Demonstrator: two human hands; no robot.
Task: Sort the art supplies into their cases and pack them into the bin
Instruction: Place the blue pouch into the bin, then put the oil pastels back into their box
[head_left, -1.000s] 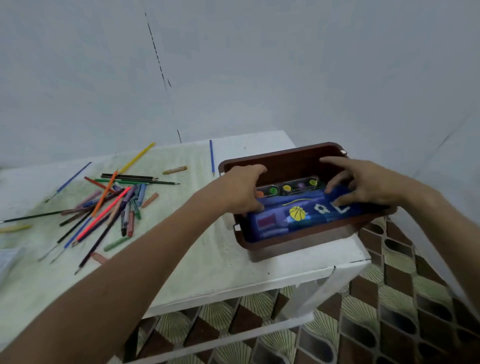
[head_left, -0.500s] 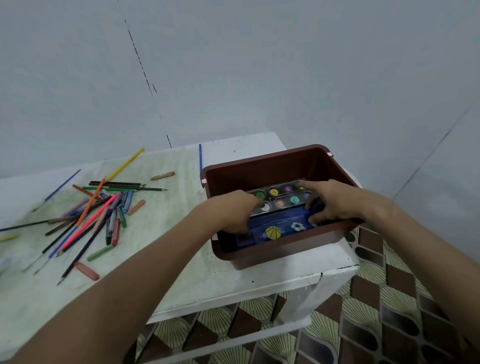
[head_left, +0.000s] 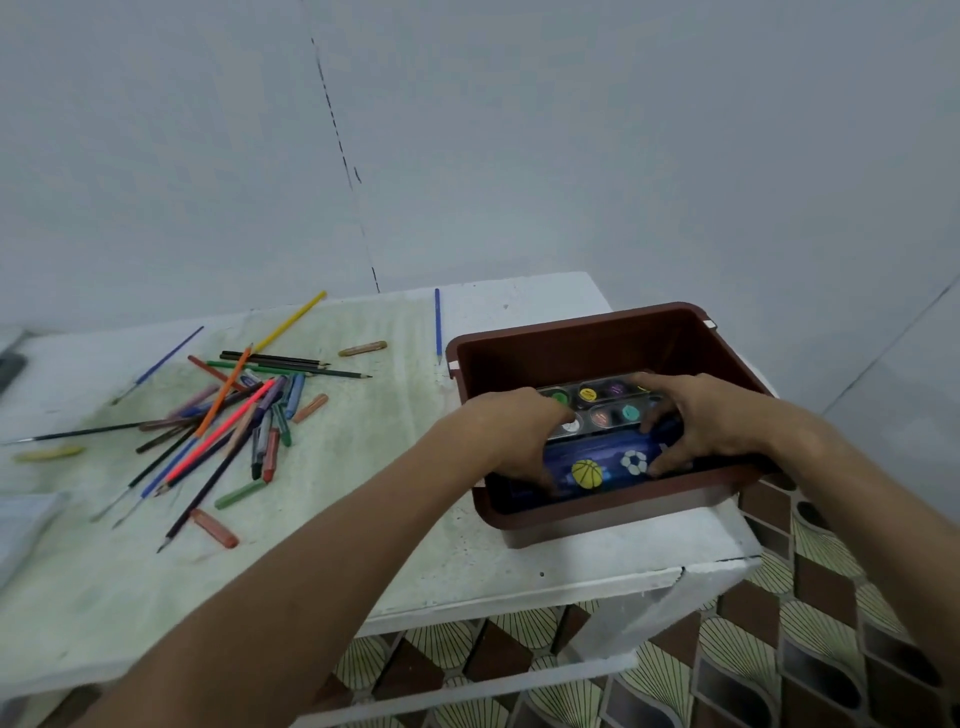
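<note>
Blue fabric pencil case with basketball and football patches sits inside brown plastic bin at desk's right front corner. Left hand fingers curled around case's left end, right hand fingers clamped on its right end. Clear-lidded paint palette with round colour pots right behind case, touching. Loose coloured pencils and crayons pile toward left side of white desk, well apart from bin.
</note>
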